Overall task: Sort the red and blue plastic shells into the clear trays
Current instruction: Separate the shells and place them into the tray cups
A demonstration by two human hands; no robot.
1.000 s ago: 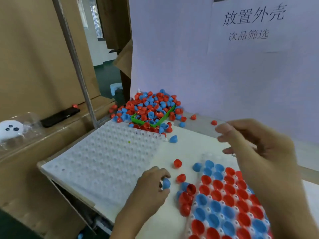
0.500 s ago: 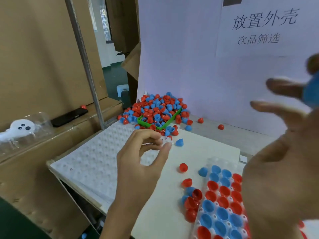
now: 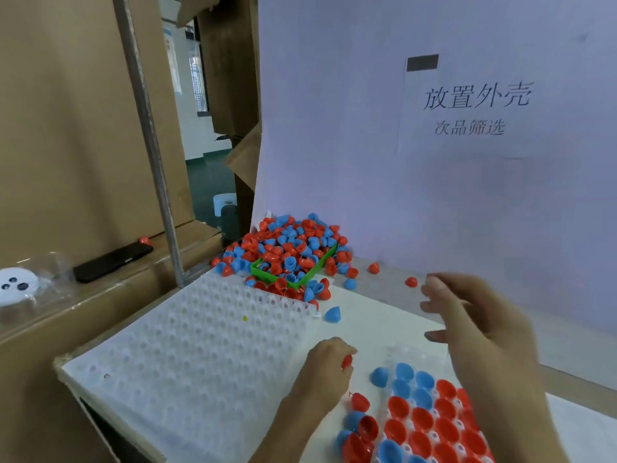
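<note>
A heap of red and blue shells (image 3: 290, 242) overflows a small green bin (image 3: 267, 274) at the back of the table. At bottom right a clear tray (image 3: 402, 349) holds several red and blue shells in its cups. My left hand (image 3: 322, 374) rests on the table just left of that tray, its fingers pinching a red shell (image 3: 347, 361). Above the tray's far end hovers my right hand (image 3: 474, 332), fingers relaxed, nothing seen in it. Loose shells lie by the tray: a blue shell (image 3: 379, 376), another red one (image 3: 360, 402) and a small cluster (image 3: 360, 436).
A stack of unfilled white dimpled trays (image 3: 187, 355) covers the table's left half. A single blue shell (image 3: 333, 314) and two red shells (image 3: 374, 268) lie near the back. A black phone (image 3: 113, 260) lies on the cardboard ledge beside a metal pole (image 3: 150, 145). A paper sheet (image 3: 467, 108) forms the back wall.
My left hand came down from mid-air to the table and picked up a red shell. My right hand dropped away from the camera to above the tray. The view tilted upward.
</note>
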